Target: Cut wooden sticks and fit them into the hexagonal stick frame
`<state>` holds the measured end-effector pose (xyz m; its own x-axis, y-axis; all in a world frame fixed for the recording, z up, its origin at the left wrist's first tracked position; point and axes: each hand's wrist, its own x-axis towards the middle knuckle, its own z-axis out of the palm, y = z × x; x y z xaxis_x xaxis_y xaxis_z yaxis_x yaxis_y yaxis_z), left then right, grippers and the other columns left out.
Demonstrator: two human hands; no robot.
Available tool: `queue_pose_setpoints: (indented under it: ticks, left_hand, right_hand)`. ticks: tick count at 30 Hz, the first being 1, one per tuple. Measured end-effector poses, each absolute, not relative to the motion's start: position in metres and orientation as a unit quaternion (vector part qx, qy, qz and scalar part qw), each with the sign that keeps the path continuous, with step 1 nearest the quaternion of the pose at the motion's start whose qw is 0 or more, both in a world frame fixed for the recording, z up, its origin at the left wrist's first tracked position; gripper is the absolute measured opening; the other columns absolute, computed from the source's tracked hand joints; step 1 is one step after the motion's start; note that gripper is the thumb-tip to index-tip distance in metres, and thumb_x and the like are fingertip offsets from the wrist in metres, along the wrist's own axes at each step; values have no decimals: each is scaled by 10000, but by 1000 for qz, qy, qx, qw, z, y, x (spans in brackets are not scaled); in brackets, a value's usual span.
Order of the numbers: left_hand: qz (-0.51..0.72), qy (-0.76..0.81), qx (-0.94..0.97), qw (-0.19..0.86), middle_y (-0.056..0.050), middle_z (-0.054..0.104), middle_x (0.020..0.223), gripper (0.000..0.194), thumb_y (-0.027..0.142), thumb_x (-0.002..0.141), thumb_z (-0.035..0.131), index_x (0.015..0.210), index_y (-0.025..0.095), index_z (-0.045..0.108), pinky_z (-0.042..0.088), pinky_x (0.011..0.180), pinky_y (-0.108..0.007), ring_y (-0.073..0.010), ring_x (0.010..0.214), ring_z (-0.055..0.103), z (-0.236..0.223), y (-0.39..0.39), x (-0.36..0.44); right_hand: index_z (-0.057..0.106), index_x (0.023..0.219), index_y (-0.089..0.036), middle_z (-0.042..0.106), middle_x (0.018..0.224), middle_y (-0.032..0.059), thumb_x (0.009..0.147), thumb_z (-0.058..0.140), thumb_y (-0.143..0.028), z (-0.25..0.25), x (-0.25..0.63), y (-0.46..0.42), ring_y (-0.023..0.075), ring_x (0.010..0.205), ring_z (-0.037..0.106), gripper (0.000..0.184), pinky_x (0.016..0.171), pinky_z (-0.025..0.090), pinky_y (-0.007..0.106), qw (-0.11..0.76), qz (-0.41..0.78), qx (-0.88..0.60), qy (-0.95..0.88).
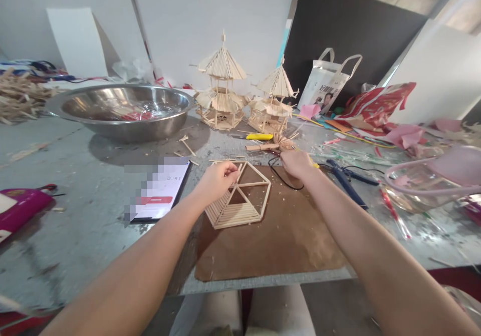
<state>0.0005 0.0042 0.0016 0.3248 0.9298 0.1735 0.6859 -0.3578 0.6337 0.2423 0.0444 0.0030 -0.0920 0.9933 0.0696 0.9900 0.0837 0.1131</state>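
A hexagonal roof frame of thin wooden sticks (pixel 240 196) lies on a brown mat (pixel 274 241) in front of me. My left hand (pixel 217 180) is curled with its fingers pinched on the frame's upper left edge. My right hand (pixel 297 163) is closed just past the mat's far edge, by a bundle of wooden sticks (pixel 268 146) and a black cable (pixel 285 178). What its fingers hold is hidden.
Two finished stick pagoda models (pixel 222 88) (pixel 274 100) stand behind. A large steel bowl (pixel 122 108) sits at left, a phone (pixel 160 193) beside the mat. Blue pliers (pixel 347 183), a clear plastic bowl (pixel 432 178), bags and scraps crowd the right. Loose sticks (pixel 18 98) pile far left.
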Motion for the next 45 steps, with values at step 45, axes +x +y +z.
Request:
queue_pose_setpoints:
  ticks: [45]
  left_hand:
    - [347, 401, 779, 335, -71, 611, 981, 183, 281, 715, 510, 785, 143, 609, 405, 769, -294, -156, 864, 551, -1, 2, 13]
  right_hand:
    - [595, 657, -162, 550, 502, -59, 556, 684, -245, -22, 188, -26, 51, 419, 451, 159, 427, 351, 192, -509, -494, 447, 544]
